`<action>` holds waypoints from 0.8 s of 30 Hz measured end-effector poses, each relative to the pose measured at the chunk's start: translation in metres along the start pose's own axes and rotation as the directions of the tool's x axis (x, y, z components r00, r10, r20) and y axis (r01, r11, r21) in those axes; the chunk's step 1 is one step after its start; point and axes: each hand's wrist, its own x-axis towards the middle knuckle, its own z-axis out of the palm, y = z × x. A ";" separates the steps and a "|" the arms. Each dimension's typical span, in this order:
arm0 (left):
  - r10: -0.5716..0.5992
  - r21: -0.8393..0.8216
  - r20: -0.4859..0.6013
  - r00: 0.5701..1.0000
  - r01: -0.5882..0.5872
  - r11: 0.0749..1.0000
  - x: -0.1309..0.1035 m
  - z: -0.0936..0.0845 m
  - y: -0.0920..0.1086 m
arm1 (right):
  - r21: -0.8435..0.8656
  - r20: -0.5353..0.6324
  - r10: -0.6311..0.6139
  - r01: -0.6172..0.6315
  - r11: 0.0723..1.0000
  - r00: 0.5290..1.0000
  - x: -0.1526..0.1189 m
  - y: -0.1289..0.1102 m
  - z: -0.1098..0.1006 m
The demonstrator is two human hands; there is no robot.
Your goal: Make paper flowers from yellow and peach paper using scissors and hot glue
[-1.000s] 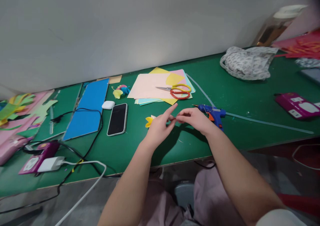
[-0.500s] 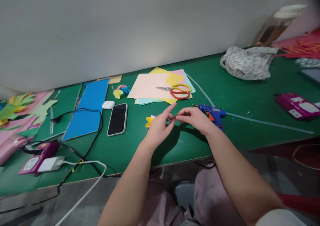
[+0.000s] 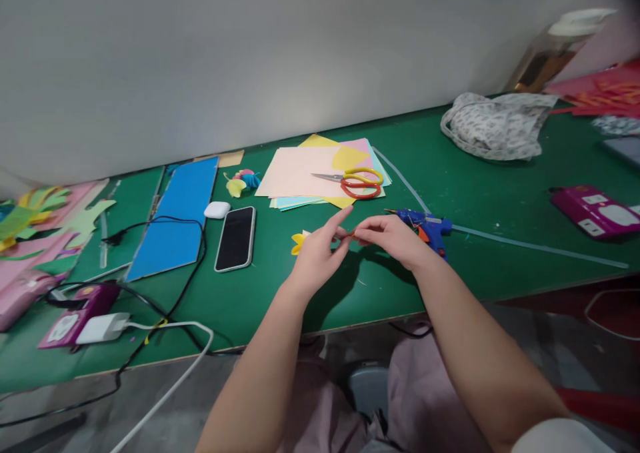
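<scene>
Above the near part of the green table, my left hand [image 3: 323, 249] and my right hand [image 3: 387, 236] meet fingertip to fingertip. Thumb and fingers of each are pinched on a tiny brownish-red piece [image 3: 351, 235], mostly hidden, too small to name. The left index finger points up and away. A yellow paper flower [image 3: 299, 242] shows just left of my left hand, partly covered by it. Beside my right hand lies a blue glue gun [image 3: 431, 229] with a long clear glue stick [image 3: 530, 246] trailing right. Scissors [image 3: 357, 183] with yellow and red handles rest on stacked coloured paper [image 3: 295, 173] beyond.
Left of my hands are a phone [image 3: 235, 239], a white earphone case [image 3: 217, 210], small paper flowers [image 3: 242, 183] and a blue board [image 3: 175, 216]. Black and white cables cross the left side near a purple power strip [image 3: 83, 313]. A patterned cloth bag [image 3: 495, 126] sits back right.
My fingertips shift very slightly around the tiny brownish-red piece, and a little more of it shows. Everything else stays in place.
</scene>
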 end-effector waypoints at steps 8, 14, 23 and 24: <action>-0.002 0.023 -0.003 1.000 0.002 1.000 0.000 0.000 -0.001 | -0.006 -0.004 -0.004 0.004 1.000 1.000 0.000 -0.001 0.001; -0.005 0.030 -0.007 1.000 0.005 1.000 0.001 -0.001 0.001 | -0.006 -0.003 -0.013 0.013 1.000 1.000 0.000 0.000 0.001; -0.029 0.034 -0.003 1.000 0.029 0.999 0.001 -0.001 0.004 | -0.015 -0.013 -0.008 0.008 1.000 1.000 0.000 -0.003 0.004; -0.030 0.037 -0.003 1.000 0.030 0.999 0.001 -0.001 0.004 | -0.016 -0.014 -0.010 0.010 1.000 1.000 0.000 -0.003 0.004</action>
